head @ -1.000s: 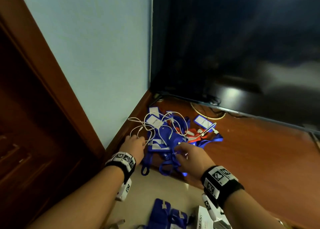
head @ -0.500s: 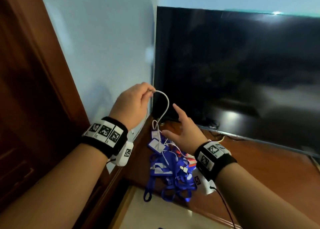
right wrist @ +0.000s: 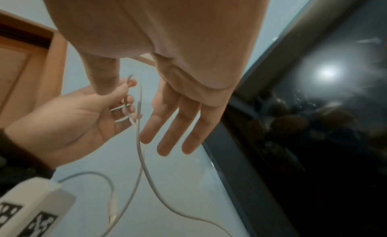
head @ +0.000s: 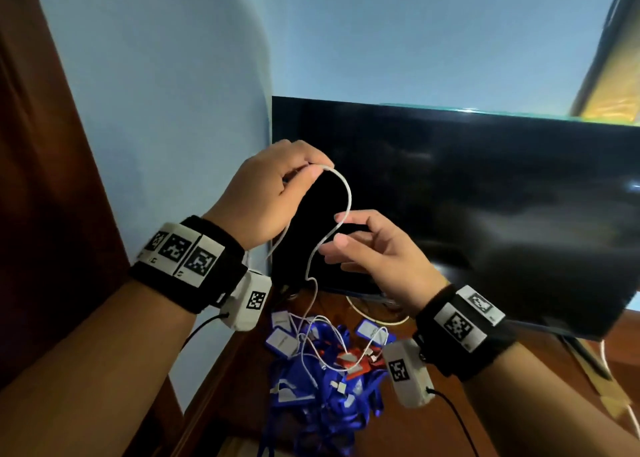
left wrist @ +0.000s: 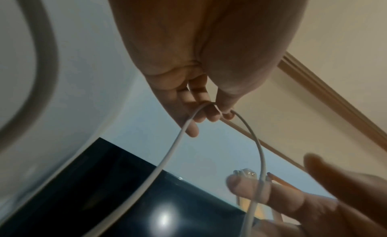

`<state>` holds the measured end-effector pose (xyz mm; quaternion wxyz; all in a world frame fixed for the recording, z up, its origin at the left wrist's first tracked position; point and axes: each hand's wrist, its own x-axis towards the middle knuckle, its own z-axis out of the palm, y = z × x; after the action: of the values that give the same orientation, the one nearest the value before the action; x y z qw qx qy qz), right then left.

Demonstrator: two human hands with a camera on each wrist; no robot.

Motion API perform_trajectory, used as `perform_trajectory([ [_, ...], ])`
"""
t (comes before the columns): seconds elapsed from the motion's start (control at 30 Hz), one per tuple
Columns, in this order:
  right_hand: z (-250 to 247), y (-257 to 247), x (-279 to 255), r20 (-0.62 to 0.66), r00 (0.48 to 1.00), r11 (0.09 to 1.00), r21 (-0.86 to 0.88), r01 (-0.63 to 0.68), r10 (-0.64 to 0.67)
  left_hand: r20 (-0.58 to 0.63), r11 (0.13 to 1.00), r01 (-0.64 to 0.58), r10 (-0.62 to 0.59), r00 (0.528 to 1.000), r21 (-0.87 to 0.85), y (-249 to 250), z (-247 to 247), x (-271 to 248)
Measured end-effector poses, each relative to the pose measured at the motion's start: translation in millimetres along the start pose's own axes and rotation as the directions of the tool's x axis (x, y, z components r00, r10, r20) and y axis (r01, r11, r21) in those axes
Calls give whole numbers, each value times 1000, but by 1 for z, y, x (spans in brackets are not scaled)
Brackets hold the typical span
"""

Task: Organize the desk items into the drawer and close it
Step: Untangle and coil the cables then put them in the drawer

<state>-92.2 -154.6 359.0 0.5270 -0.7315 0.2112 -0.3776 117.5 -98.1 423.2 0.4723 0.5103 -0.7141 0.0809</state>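
Note:
My left hand [head: 311,171] is raised in front of the dark screen and pinches a thin white cable [head: 348,197] at the top of its loop; the left wrist view shows the fingertips [left wrist: 215,113] closed on it. Lower right, my right hand [head: 339,230] has its fingers [right wrist: 165,133] straight, and the cable runs between thumb and forefinger, lying against the forefinger [left wrist: 247,186]. The cable's lower part [head: 306,321] trails down into a tangled pile of blue lanyards with badge tags [head: 322,387] on the desk corner. The drawer is out of sight.
A large black screen [head: 467,197] stands on the wooden desk [head: 519,370] right behind my hands. A pale blue wall [head: 173,110] and a dark wooden door frame [head: 52,179] close off the left. A red lanyard [head: 355,361] lies in the pile.
Both hands rose from the pile on the desk. The left hand lifted the white cable high, and the right hand came up to the hanging strand. The head view tilted upward.

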Motion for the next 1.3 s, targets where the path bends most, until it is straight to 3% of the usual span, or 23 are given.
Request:
perform_trajectory([
  [0.13, 2, -5, -4, -51, 993, 992, -80, 99, -103, -19, 998, -56, 55, 998, -10, 19, -4, 16],
  [0.27, -8, -16, -14, -64, 992, 991, -83, 108, -113, -98, 998, -57, 58, 993, 11, 26, -21, 26],
  [0.47, 16, -40, -17, 42, 995, 980, 179, 83, -92, -97, 992, -103, 109, 989, 70, 42, -29, 35],
  [0.6, 13, -40, -20, 100, 980, 981, -76, 180, -172, -208, 994, -24, 46, 977, 106, 38, -54, 52],
  [0.7, -6, -23, -23, 5, 996, 994, -63, 86, -86, -296, 982, 52, 4, 955, 182, 27, -86, 59],
  [0.77, -29, -5, -27, -74, 997, 986, -169, -8, -4, -364, 963, 87, 12, 931, 254, 22, -105, 59],
  [0.9, -80, 40, -48, -188, 967, 839, -486, -246, 174, -440, 950, 141, -4, 898, 279, 15, -119, 48],
  [1.0, -96, 55, -59, -277, 933, 736, -578, -352, 229, -280, 956, 220, -161, 946, 194, 10, -93, 29],
  [1.07, -90, 51, -60, -266, 943, 760, -566, -319, 197, -37, 940, 286, -284, 958, 186, 7, -60, 10],
  [1.1, -83, 43, -59, -244, 955, 789, -547, -280, 169, 106, 931, 302, -328, 939, 207, 7, -42, -1],
  [1.13, -75, 34, -58, -222, 966, 827, -511, -233, 135, 247, 922, 301, -359, 900, 243, 6, -24, -11],
  [1.2, -60, 14, -53, -192, 980, 907, -400, -129, 54, 481, 886, 280, -440, 758, 369, 2, 9, -32],
  [1.27, -53, -6, -47, -206, 978, 951, -297, -80, 18, 590, 833, 293, -543, 597, 469, 0, 33, -49],
  [1.3, -52, -15, -44, -215, 977, 961, -266, -76, 18, 606, 824, 343, -565, 560, 452, -1, 41, -55],
])
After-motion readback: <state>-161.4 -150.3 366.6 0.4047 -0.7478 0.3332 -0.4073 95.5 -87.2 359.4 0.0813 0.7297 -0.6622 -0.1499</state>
